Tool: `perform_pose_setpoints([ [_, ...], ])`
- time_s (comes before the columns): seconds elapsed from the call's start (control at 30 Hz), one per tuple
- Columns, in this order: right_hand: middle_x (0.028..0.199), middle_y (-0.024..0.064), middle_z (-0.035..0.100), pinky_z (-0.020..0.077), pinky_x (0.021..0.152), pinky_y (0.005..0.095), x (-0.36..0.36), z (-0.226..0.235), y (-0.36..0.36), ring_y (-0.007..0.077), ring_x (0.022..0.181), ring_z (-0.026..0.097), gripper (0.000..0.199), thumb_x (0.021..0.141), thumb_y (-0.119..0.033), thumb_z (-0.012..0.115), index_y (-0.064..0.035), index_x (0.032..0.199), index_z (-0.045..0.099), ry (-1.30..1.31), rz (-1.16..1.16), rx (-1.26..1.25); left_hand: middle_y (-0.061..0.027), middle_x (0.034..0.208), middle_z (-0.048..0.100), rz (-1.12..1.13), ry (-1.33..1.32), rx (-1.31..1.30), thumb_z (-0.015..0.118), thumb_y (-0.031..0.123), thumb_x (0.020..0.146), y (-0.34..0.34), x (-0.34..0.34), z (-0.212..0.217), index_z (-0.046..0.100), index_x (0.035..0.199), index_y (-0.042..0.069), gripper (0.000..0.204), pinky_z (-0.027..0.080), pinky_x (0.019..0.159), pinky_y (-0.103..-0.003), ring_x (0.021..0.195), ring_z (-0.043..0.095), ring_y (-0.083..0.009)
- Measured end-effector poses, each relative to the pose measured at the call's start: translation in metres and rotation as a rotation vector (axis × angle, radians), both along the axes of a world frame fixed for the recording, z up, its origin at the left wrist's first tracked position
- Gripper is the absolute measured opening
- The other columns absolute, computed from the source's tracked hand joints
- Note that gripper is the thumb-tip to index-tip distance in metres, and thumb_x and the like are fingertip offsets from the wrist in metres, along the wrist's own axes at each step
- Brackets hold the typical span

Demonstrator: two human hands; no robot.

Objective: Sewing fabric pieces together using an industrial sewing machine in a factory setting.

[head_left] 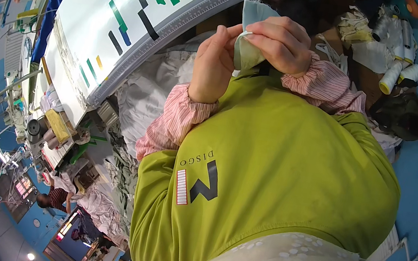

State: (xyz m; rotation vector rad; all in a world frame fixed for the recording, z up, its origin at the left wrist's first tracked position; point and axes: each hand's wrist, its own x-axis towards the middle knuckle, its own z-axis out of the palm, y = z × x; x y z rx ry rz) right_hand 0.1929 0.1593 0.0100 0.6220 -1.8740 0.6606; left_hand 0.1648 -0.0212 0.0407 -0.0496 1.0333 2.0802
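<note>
A small pale green piece of cloth point(249, 52) is raised in front of my chest, at the top middle of the view. My right hand point(281, 42) pinches its upper right side between thumb and fingers. On the other side, my left hand point(214, 63) has its thumb pointing up and its fingertips partly hidden behind the cloth, gripping its left edge. A fold or narrow strip crosses the cloth between the two hands. Both forearms wear pink striped sleeve covers over a yellow-green top.
A white table point(86, 17) with a measuring scale point(181, 21) along its edge lies at upper left, bearing green and black strips. Crumpled white fabric point(144, 81) hangs below it. Thread cones point(390, 77) and a black bag point(406, 115) are at right. A person point(56, 199) works far left.
</note>
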Motion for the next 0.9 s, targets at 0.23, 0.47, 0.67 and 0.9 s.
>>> perform_pose_setpoints([
  [0.23, 0.099, 0.0092, 0.068, 0.0567, 0.067, 0.0310, -0.003, 0.010, -0.007, 0.0225, 0.080, 0.065, 0.027, 0.073, -0.003, 0.073, -0.0018, 0.098, 0.065, 0.056, 0.113, 0.122, -0.0028, 0.092, 0.067, -0.150, 0.268, -0.070, 0.058, 0.014, 0.098, 0.003, -0.029, 0.001, 0.065, 0.111, -0.005, 0.024, 0.046, 0.070, -0.020, 0.080, 0.058, -0.0058],
  [0.47, 0.093, 0.0052, 0.070, 0.0540, 0.068, 0.0320, -0.002, 0.039, -0.002, 0.0245, 0.082, 0.065, 0.025, 0.071, 0.005, 0.074, -0.0032, 0.093, 0.064, -0.193, 0.082, -0.098, -0.0051, 0.076, 0.066, 0.074, 1.089, -0.530, 0.066, -0.002, 0.087, 0.007, -0.049, 0.025, 0.070, 0.098, -0.003, 0.011, 0.048, 0.062, -0.024, 0.066, 0.059, -0.0083],
  [0.67, 0.085, 0.0040, 0.069, 0.0531, 0.067, 0.0231, -0.007, 0.042, -0.004, 0.0121, 0.075, 0.065, 0.019, 0.080, -0.005, 0.079, -0.0039, 0.093, 0.065, -0.436, -0.006, -0.396, -0.0094, 0.076, 0.065, 0.045, 1.276, -0.592, 0.065, -0.005, 0.086, 0.013, -0.044, 0.028, 0.070, 0.098, -0.002, 0.013, 0.049, 0.061, -0.025, 0.063, 0.062, -0.0149],
  [0.9, 0.088, 0.0048, 0.068, 0.0539, 0.067, 0.0251, -0.008, 0.045, 0.001, 0.0138, 0.076, 0.066, 0.023, 0.080, -0.002, 0.076, -0.0043, 0.101, 0.068, -0.506, 0.038, -0.355, -0.0119, 0.079, 0.065, 0.032, 1.485, -0.659, 0.062, -0.004, 0.085, 0.011, -0.041, 0.031, 0.069, 0.097, 0.000, 0.015, 0.049, 0.059, -0.032, 0.065, 0.064, -0.0278],
])
